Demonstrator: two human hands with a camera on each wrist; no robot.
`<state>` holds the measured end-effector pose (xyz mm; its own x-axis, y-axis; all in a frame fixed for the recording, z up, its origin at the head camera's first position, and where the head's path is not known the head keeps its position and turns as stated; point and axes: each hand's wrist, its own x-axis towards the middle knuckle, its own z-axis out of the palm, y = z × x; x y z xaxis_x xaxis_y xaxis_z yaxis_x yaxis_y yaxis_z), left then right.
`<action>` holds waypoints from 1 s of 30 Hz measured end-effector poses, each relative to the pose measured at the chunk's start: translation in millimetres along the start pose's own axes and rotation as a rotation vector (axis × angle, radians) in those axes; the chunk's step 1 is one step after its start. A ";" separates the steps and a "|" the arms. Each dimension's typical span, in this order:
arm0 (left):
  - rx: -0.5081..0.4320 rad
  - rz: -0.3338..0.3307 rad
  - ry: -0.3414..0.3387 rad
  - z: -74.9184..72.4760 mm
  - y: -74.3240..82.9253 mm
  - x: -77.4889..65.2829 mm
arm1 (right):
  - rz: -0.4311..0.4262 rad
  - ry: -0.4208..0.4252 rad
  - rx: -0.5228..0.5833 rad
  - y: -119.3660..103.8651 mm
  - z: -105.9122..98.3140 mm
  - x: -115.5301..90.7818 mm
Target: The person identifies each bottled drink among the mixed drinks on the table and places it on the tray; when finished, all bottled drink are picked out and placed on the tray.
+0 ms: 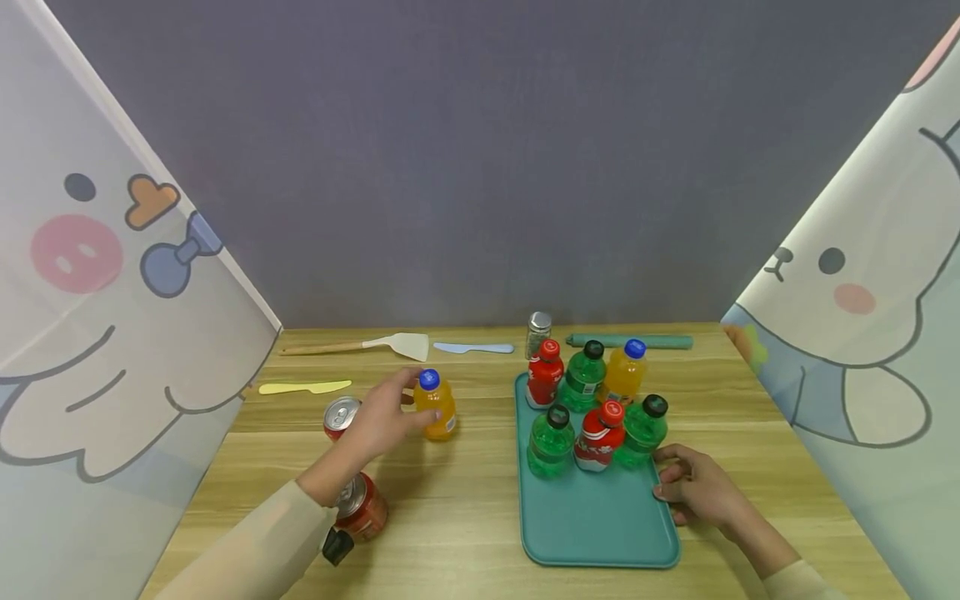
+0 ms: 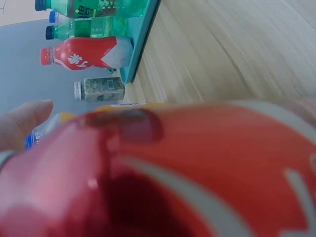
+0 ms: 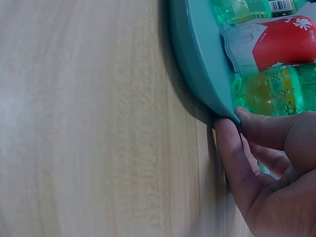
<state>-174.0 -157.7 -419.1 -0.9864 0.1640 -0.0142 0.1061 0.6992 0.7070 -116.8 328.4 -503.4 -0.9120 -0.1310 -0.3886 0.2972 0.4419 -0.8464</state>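
Note:
My left hand (image 1: 390,412) reaches to an upright bottle of orange drink (image 1: 438,408) with a blue cap. Its thumb overlaps the front of the bottle and its fingers are spread at the far side. In the left wrist view a red can (image 2: 163,173) hides most of that bottle; the thumb (image 2: 29,118) looks straight. My right hand (image 1: 697,483) pinches the right rim of a teal tray (image 1: 600,525), thumb above and fingers below. On the tray stand red bottles (image 1: 600,435), green bottles (image 1: 551,442) and an orange bottle (image 1: 624,373), grouped toward its far half.
Under and beside the left forearm stand two red soda cans (image 1: 363,510). Farther back lie a yellow knife (image 1: 305,387), a white spatula (image 1: 408,344), a blue knife (image 1: 474,348) and a green rod (image 1: 630,341). A shaker jar (image 1: 537,333) stands behind the tray. Walls enclose the table (image 1: 450,517).

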 end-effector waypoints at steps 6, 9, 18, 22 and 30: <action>0.007 0.011 0.009 3.1 0.9 1.8 | 0.005 0.018 -0.006 0.1 0.7 0.7; 0.034 0.009 0.019 5.7 1.0 1.7 | 0.008 0.022 -0.008 -0.1 0.9 0.7; 0.034 0.042 0.038 12.8 7.0 -3.9 | 0.005 0.019 -0.004 -0.3 1.2 -1.1; 0.030 0.053 0.034 17.3 10.5 -9.3 | -0.005 0.020 -0.012 -0.1 1.4 -1.7; 0.002 0.092 0.038 22.9 14.4 -19.5 | -0.004 0.030 -0.010 -0.4 2.2 -1.4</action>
<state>-150.4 -134.9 -424.9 -0.9765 0.2010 0.0779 0.1968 0.6838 0.7027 -115.1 326.5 -503.3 -0.9213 -0.1056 -0.3741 0.2911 0.4504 -0.8441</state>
